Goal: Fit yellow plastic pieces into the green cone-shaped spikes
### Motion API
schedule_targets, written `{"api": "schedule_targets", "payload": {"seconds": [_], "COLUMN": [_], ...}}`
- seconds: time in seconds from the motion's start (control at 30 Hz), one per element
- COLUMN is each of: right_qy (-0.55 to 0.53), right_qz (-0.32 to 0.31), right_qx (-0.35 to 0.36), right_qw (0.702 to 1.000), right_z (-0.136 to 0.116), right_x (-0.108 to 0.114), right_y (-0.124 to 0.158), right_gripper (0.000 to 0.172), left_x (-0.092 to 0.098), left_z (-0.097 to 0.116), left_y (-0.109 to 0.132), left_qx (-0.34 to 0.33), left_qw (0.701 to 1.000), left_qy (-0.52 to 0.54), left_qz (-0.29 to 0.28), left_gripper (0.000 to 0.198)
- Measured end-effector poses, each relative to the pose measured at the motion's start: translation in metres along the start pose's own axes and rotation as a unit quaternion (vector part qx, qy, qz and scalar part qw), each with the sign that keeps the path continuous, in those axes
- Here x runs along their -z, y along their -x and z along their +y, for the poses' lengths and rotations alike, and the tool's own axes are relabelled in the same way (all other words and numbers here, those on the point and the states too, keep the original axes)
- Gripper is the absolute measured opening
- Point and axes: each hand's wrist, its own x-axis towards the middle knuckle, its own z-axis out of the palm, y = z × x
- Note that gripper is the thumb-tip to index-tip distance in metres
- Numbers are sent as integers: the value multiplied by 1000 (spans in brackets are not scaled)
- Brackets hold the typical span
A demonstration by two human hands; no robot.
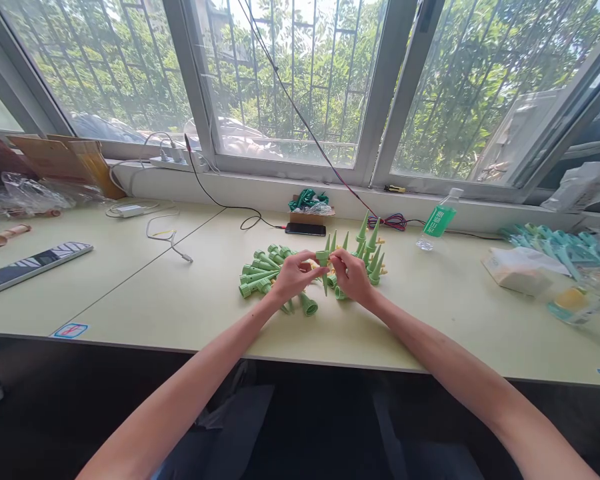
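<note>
Over the middle of the table, my left hand [294,273] grips a light green plastic watering spike [323,256] near its wide top, point downward. My right hand [352,275] is pinched at the spike's side, on a small orange-yellow piece [331,260] mostly hidden by the fingers. Left of the hands lies a heap of green spikes [254,277] on their sides. One open-ended spike [309,305] faces me just below my left hand. Several more spikes [373,240] stand points up behind and beside my right hand, with yellow bits at their sides.
Behind the spikes are a black phone [305,229] and a small cardboard box [312,215]. A green-labelled bottle [437,220] and a tissue pack [523,270] stand to the right. A white cable [169,243] and a patterned flat device [35,267] lie to the left.
</note>
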Motion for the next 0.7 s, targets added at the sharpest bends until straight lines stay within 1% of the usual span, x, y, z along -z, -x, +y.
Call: {"api": "schedule_targets", "payload": {"seconds": [0.2, 0.4, 0.57, 0.7], "right_qy": [-33, -47, -40, -39], "right_qz": [-5, -30, -39, -42], "right_qx": [-35, -48, -47, -45], "right_qw": [999, 997, 997, 997], "right_z": [2, 4, 3, 3], "right_x": [-2, -3, -2, -2], "right_y": [2, 3, 2, 1], "right_gripper": [30, 32, 32, 32], "left_x": [0, 0, 1, 2], "left_z": [-2, -1, -6, -9], "left_y": [1, 0, -1, -1], "left_qx": [-55, -99, -166, -196], "left_qw": [997, 992, 978, 967], "left_qy": [-47, -78, -128, -164], "left_qz": [10, 4, 11, 16], "left_gripper": [39, 36, 32, 25]}}
